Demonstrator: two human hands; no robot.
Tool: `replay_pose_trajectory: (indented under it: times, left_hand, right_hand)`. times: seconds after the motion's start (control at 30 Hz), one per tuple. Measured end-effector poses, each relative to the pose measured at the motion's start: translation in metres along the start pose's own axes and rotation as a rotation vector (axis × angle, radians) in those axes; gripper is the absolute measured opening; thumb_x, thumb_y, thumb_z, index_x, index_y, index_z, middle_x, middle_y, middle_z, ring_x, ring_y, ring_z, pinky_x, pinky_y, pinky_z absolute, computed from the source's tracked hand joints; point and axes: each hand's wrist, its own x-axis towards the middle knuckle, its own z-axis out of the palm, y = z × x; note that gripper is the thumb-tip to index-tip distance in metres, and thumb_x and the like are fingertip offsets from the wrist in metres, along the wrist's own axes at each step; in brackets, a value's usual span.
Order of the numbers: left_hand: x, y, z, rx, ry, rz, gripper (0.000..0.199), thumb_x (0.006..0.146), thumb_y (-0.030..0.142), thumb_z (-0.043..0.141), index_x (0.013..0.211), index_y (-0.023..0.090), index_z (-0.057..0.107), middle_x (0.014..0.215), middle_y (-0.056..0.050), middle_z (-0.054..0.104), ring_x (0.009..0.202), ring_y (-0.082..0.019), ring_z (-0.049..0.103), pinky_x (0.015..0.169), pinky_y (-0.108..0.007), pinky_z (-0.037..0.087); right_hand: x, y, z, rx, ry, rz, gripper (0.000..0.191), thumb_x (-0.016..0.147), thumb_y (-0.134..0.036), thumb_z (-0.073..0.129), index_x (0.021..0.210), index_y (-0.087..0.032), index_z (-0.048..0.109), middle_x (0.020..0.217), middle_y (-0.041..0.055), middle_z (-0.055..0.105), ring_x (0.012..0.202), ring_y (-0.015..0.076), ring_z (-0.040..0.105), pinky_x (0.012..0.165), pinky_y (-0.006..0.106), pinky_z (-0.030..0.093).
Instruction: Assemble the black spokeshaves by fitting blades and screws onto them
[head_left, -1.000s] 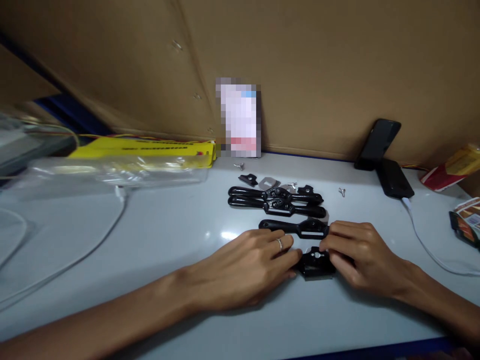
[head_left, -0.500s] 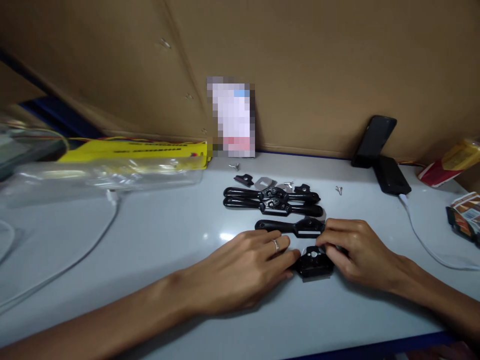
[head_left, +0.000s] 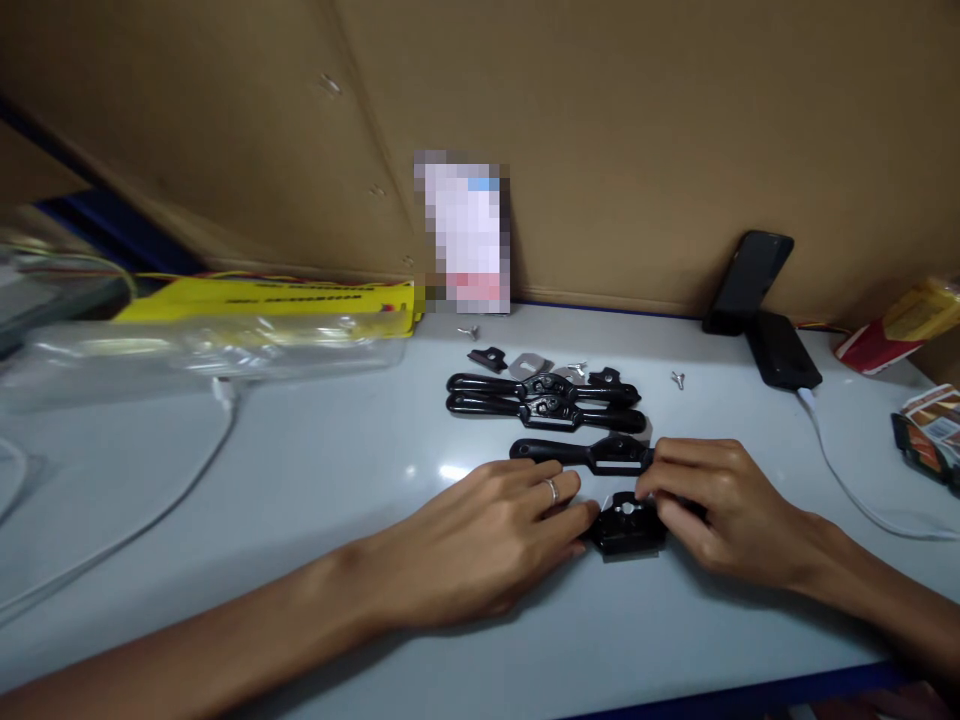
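Observation:
A black spokeshave (head_left: 628, 532) lies on the grey table in front of me, its blade edge sticking out at the near side. My left hand (head_left: 510, 535), with a ring on one finger, is closed over its left end and hides that handle. On the right end, my right hand (head_left: 716, 505) is closed, its thumb and fingertips bent in beside the cap piece. Just beyond lies another black spokeshave (head_left: 581, 455), its right end behind my right fingers. Two more, a nearer spokeshave (head_left: 547, 410) and a farther spokeshave (head_left: 499, 386), lie side by side further back.
Behind the tools lie black cap pieces (head_left: 487, 358), flat metal blades (head_left: 529, 365) and small thumbscrews (head_left: 678, 380). Yellow packaging (head_left: 300, 300) and clear plastic (head_left: 202, 348) are at left. A phone (head_left: 750, 280), black box (head_left: 784, 350) and white cable (head_left: 832, 470) stand right, before a cardboard wall.
My right fingers have shifted very slightly at the right end of the near spokeshave. My left hand and the other tools stay where they were.

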Motion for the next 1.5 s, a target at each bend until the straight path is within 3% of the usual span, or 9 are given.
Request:
replay_pose_trajectory:
  times: [0.13, 0.23, 0.53, 0.73, 0.87, 1.2, 1.5]
  left_hand:
    - [0.001, 0.0, -0.001, 0.009, -0.001, 0.009, 0.015, 0.1, 0.021, 0.051, 0.107, 0.015, 0.062, 0.084, -0.004, 0.065, 0.07, -0.016, 0.06, 0.06, -0.028, 0.05]
    - [0.001, 0.0, -0.002, 0.008, 0.003, 0.016, 0.014, 0.1, 0.02, 0.051, 0.106, 0.015, 0.062, 0.084, -0.004, 0.065, 0.07, -0.016, 0.06, 0.06, -0.028, 0.05]
    - [0.0, 0.0, 0.0, 0.021, -0.002, 0.006, 0.017, 0.101, 0.021, 0.049, 0.109, 0.015, 0.063, 0.084, -0.004, 0.064, 0.071, -0.016, 0.06, 0.061, -0.029, 0.05]
    - [0.001, 0.0, -0.001, 0.014, 0.0, 0.013, 0.015, 0.101, 0.02, 0.049, 0.106, 0.015, 0.062, 0.082, -0.003, 0.063, 0.07, -0.015, 0.058, 0.061, -0.028, 0.05]
    - [0.001, -0.002, -0.003, 0.012, -0.023, 0.02, 0.014, 0.1, 0.019, 0.049, 0.105, 0.015, 0.062, 0.082, -0.003, 0.062, 0.071, -0.015, 0.057, 0.062, -0.028, 0.049]
    - [0.001, -0.005, -0.004, 0.008, -0.041, 0.012, 0.021, 0.101, 0.021, 0.048, 0.114, 0.015, 0.063, 0.085, -0.005, 0.063, 0.076, -0.018, 0.059, 0.066, -0.03, 0.051]
    - [0.0, -0.003, -0.002, -0.027, -0.049, -0.036, 0.029, 0.1, 0.023, 0.049, 0.127, 0.014, 0.058, 0.093, -0.006, 0.067, 0.079, -0.019, 0.064, 0.071, -0.032, 0.054]
  right_hand:
    - [0.0, -0.003, 0.0, 0.05, -0.039, -0.076, 0.029, 0.089, -0.009, 0.048, 0.08, -0.017, 0.073, 0.068, 0.001, 0.06, 0.059, 0.0117, 0.049, 0.055, 0.026, 0.036]
    - [0.0, -0.004, 0.001, 0.053, -0.033, -0.113, 0.029, 0.09, -0.009, 0.049, 0.089, -0.018, 0.077, 0.069, 0.0011, 0.06, 0.059, 0.0121, 0.049, 0.055, 0.026, 0.036]
    - [0.001, -0.004, -0.002, -0.031, -0.045, -0.123, 0.032, 0.095, -0.011, 0.048, 0.106, -0.021, 0.077, 0.072, 0.0014, 0.063, 0.061, 0.0126, 0.05, 0.057, 0.026, 0.04]
    - [0.0, 0.0, -0.002, -0.159, -0.06, -0.15, 0.032, 0.096, -0.01, 0.046, 0.105, -0.018, 0.075, 0.073, 0.0031, 0.061, 0.062, 0.0139, 0.049, 0.057, 0.027, 0.038]
    - [-0.001, 0.003, -0.005, -0.121, -0.115, -0.14, 0.036, 0.094, -0.008, 0.047, 0.116, -0.02, 0.073, 0.075, 0.0019, 0.063, 0.062, 0.013, 0.05, 0.056, 0.026, 0.035]
    - [0.001, 0.006, -0.007, -0.035, -0.117, 0.033, 0.029, 0.095, -0.011, 0.046, 0.091, -0.017, 0.074, 0.078, 0.0036, 0.065, 0.066, 0.0129, 0.053, 0.061, 0.027, 0.037]
    - [-0.001, 0.005, -0.006, -0.065, -0.163, 0.0, 0.028, 0.092, -0.011, 0.047, 0.089, -0.017, 0.073, 0.078, 0.0039, 0.065, 0.066, 0.0134, 0.051, 0.063, 0.029, 0.037]
